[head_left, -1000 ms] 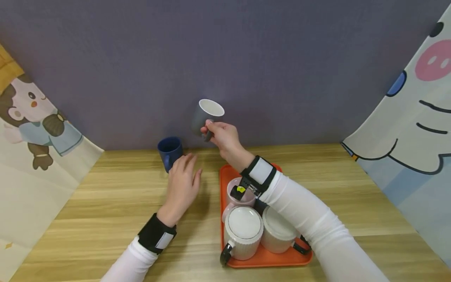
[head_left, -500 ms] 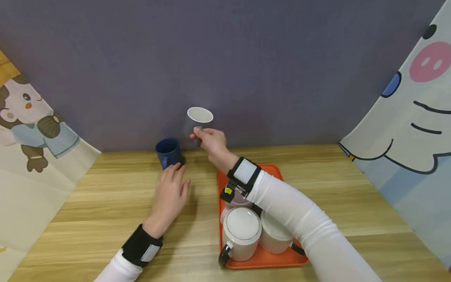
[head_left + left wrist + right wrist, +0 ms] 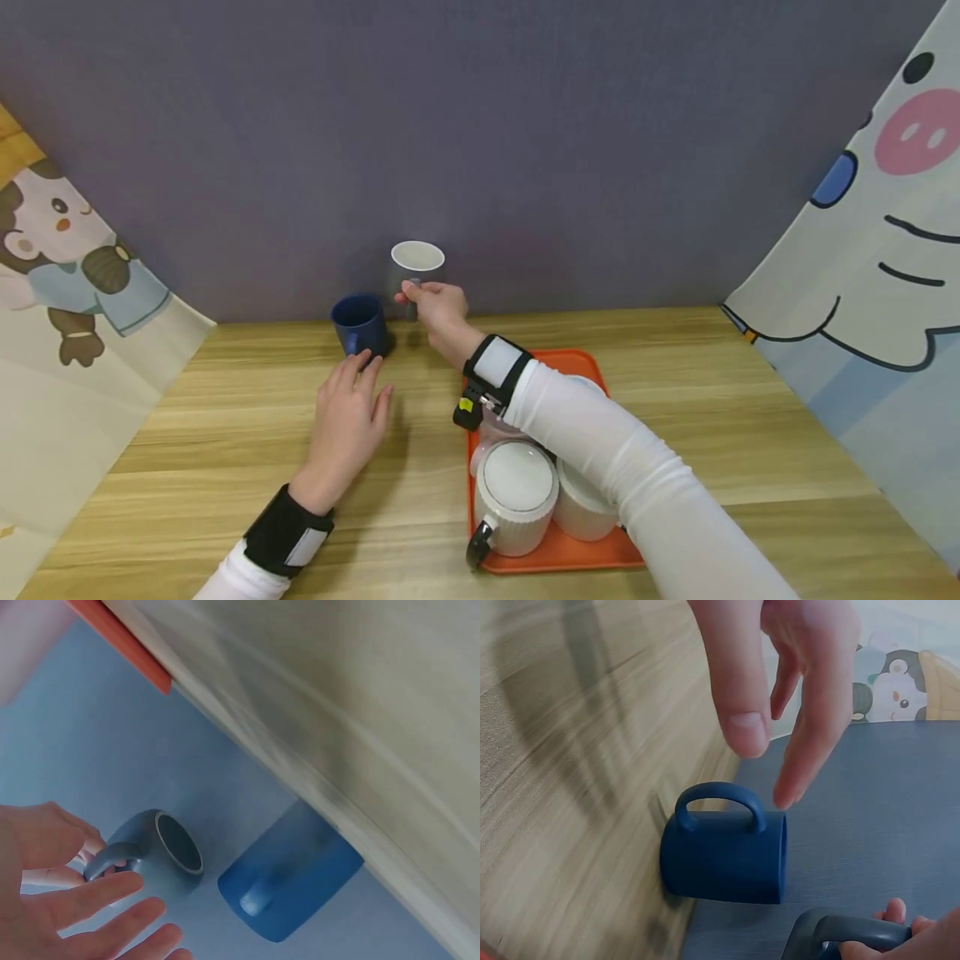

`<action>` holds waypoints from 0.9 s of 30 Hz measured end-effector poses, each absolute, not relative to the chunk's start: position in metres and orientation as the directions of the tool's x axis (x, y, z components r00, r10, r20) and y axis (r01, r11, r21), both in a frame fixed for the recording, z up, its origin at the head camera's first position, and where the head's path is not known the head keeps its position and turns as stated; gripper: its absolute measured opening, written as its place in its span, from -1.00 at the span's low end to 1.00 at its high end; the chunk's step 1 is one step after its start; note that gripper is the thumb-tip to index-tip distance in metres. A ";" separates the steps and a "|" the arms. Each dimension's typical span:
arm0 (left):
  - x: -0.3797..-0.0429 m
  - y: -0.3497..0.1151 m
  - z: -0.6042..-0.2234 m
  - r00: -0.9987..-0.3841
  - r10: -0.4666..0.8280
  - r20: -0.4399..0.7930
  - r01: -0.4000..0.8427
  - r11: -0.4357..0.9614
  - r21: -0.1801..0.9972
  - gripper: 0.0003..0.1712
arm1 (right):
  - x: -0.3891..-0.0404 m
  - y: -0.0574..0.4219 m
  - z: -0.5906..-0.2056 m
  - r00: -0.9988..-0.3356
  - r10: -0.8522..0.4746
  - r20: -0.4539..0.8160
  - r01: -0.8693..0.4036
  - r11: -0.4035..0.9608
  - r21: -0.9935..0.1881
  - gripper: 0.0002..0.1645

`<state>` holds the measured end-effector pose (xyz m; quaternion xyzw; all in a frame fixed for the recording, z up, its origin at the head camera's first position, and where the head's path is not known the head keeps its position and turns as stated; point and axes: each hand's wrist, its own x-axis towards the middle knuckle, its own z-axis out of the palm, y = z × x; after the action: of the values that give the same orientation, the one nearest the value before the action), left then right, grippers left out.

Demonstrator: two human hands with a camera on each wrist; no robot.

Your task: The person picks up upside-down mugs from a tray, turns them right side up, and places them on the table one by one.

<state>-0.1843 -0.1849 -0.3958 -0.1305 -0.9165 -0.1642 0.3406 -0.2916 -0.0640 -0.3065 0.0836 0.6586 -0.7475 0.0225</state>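
My right hand [image 3: 441, 312] pinches the handle of a dark grey mug [image 3: 417, 256] with a white inside. Held in the air near the back wall, the mug has its mouth up; the left wrist view shows its base [image 3: 180, 841] apart from the table. Just left of it a navy blue mug [image 3: 365, 327] stands upright on the table, handle toward me. My left hand [image 3: 343, 421] hovers in front of the blue mug, fingers spread and holding nothing. In the right wrist view the left fingers [image 3: 739, 697] are close to the blue mug's handle [image 3: 720, 789]; whether they touch cannot be told.
An orange tray [image 3: 558, 562] lies under my right forearm. It bears a white ribbed mug [image 3: 517, 500] with a black handle, another white mug [image 3: 581, 504] and a partly hidden pink mug [image 3: 483, 457]. A dark grey wall [image 3: 585, 167] closes off the table's back edge.
My right hand has carried the grey mug down and left, closer beside the blue mug. My left hand has drawn back slightly, down and left. The blue mug stays put.
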 end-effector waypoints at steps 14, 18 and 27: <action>-0.183 -0.202 -0.398 -0.735 0.094 0.672 0.328 0.916 0.231 -0.54 | -0.299 -0.072 -0.327 -0.967 0.105 -0.233 0.225 -0.086 -0.971 -0.72; -0.182 -0.207 -0.397 -0.731 0.083 0.678 0.319 0.919 0.231 -0.55 | -0.301 -0.078 -0.332 -0.958 0.125 -0.257 0.244 -0.114 -0.963 -0.81; -0.181 -0.214 -0.395 -0.733 0.063 0.677 0.302 0.922 0.241 -0.56 | -0.301 -0.084 -0.340 -0.945 0.180 -0.274 0.261 -0.092 -0.961 -0.78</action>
<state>-0.1806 -0.2144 -0.3949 -0.0998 -0.9152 -0.1699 0.3515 -0.3009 -0.0844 -0.3396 0.1638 0.6733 -0.7205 0.0282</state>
